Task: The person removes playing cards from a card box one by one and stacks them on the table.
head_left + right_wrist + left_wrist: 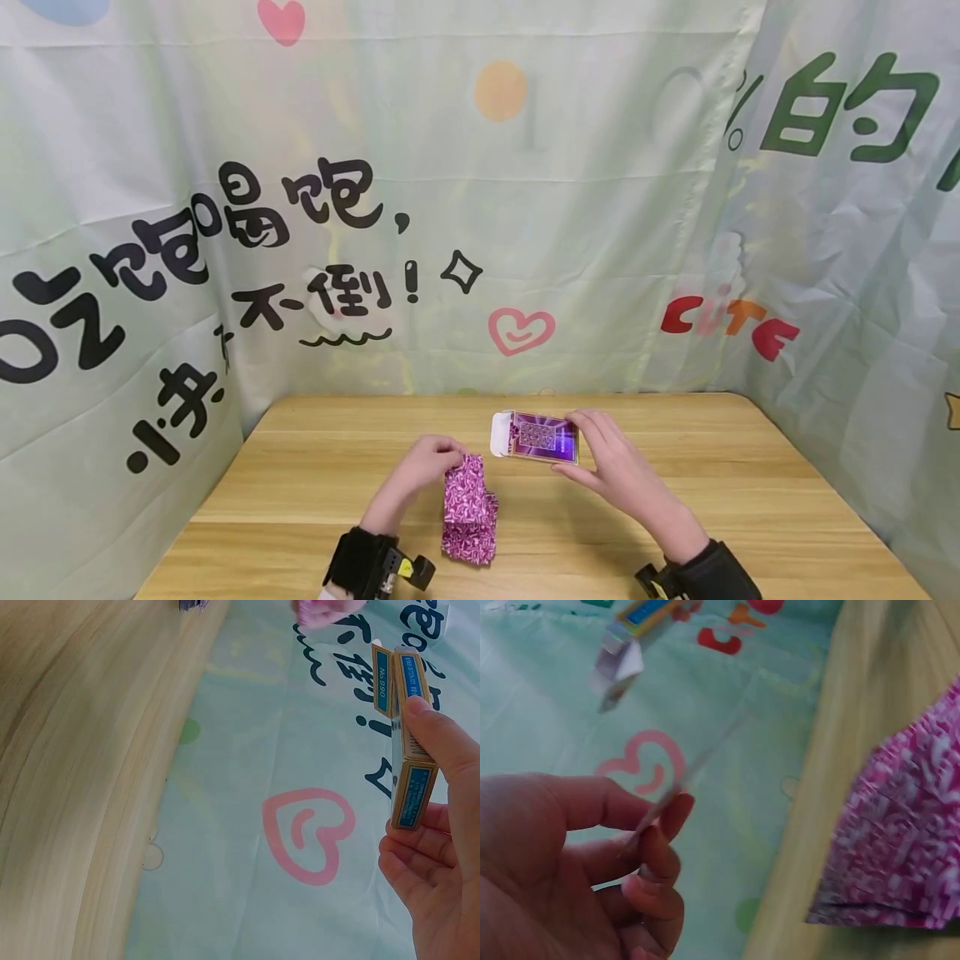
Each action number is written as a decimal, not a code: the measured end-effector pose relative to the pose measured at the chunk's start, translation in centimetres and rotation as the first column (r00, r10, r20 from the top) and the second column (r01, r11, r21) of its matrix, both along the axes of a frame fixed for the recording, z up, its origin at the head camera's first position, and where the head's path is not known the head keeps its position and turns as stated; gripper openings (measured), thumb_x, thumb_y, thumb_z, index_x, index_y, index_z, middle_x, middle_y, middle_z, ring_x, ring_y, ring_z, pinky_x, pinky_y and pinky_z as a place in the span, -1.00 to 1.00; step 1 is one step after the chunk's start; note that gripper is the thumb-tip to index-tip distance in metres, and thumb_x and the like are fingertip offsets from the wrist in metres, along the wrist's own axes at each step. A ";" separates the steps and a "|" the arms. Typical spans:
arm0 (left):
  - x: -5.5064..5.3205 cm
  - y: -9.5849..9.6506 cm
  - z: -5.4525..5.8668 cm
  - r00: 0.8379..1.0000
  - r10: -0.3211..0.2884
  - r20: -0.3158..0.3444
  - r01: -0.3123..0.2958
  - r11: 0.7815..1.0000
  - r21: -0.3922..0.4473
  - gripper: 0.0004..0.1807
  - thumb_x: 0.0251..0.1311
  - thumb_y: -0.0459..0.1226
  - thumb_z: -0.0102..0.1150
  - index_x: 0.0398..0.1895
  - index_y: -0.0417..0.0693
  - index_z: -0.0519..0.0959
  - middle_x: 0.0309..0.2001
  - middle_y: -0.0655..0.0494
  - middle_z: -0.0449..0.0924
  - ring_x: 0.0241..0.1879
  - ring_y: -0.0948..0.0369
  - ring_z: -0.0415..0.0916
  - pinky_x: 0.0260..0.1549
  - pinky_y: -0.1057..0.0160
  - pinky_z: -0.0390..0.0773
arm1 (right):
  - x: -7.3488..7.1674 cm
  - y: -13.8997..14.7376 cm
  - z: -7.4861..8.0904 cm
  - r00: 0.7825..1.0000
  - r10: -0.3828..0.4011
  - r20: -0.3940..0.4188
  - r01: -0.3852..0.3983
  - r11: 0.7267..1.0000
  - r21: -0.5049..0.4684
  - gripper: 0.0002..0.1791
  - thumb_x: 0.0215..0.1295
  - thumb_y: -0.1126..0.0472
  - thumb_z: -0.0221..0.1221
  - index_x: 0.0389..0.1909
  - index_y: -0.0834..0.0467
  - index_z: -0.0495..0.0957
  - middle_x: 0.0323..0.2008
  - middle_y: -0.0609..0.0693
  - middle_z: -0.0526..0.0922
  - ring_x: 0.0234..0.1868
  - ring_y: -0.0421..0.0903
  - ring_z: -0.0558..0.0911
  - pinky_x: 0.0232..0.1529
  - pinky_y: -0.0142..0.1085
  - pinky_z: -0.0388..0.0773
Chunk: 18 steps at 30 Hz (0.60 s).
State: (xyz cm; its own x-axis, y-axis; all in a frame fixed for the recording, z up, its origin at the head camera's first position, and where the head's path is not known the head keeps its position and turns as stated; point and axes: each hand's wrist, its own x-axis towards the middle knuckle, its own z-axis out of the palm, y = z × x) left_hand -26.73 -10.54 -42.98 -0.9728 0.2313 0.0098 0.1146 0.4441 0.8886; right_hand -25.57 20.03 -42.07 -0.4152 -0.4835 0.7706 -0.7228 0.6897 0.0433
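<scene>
My left hand (426,463) pinches a thin playing card (465,487) with a magenta and white patterned back. In the left wrist view that card (705,761) is almost edge-on between thumb and fingers. Partly hidden under it, more playing cards (471,546) with the same pattern lie on the table. My right hand (611,467) holds a small card box (546,438) tilted, with its white end flap (501,434) open toward the left. The right wrist view shows the thumb on the box's narrow blue and gold side (414,746) and the fingers behind it.
A light wooden table (712,475) runs back to a pale green printed cloth (585,233) that hangs behind it and at both sides. Each wrist wears a black band; the left band (360,560) carries a small camera.
</scene>
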 end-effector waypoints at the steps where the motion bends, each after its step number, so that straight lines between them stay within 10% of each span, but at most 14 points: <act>1: 0.0 0.0 -0.3 1.000 -0.025 0.007 0.025 1.000 -0.013 -0.78 0.18 -0.37 0.12 -0.18 -0.34 0.64 -0.20 -0.12 0.66 -0.25 0.17 0.52 -0.25 0.22 0.54 | 0.0 0.0 0.0 1.000 0.000 0.001 0.000 1.000 0.000 -0.22 0.24 -0.32 0.10 0.09 0.33 0.47 -0.07 0.14 0.58 -0.02 0.02 0.56 -0.06 -0.13 0.62; 7: -0.2 0.6 -2.2 0.997 -0.077 0.019 0.078 0.988 -0.134 -0.91 0.10 -0.42 0.19 -0.36 -0.29 0.63 -0.39 0.01 0.59 -0.40 0.21 0.42 -0.40 0.28 0.42 | -0.1 0.0 -0.1 1.000 -0.003 0.006 0.003 1.000 0.004 -0.23 0.21 -0.30 0.16 0.09 0.32 0.47 -0.06 0.14 0.58 -0.02 0.01 0.56 -0.06 -0.13 0.62; 18: 0.5 1.8 -3.5 0.994 0.098 -0.049 -0.109 0.927 -0.358 -0.76 -0.06 -0.30 0.40 -0.59 -0.07 0.46 -0.56 0.12 0.44 -0.54 0.18 0.36 -0.53 0.22 0.30 | 0.0 -0.1 -0.1 1.000 -0.011 0.011 0.011 1.000 0.015 -0.21 0.24 -0.34 0.09 0.09 0.32 0.47 -0.05 0.14 0.58 0.00 0.01 0.56 -0.04 -0.13 0.62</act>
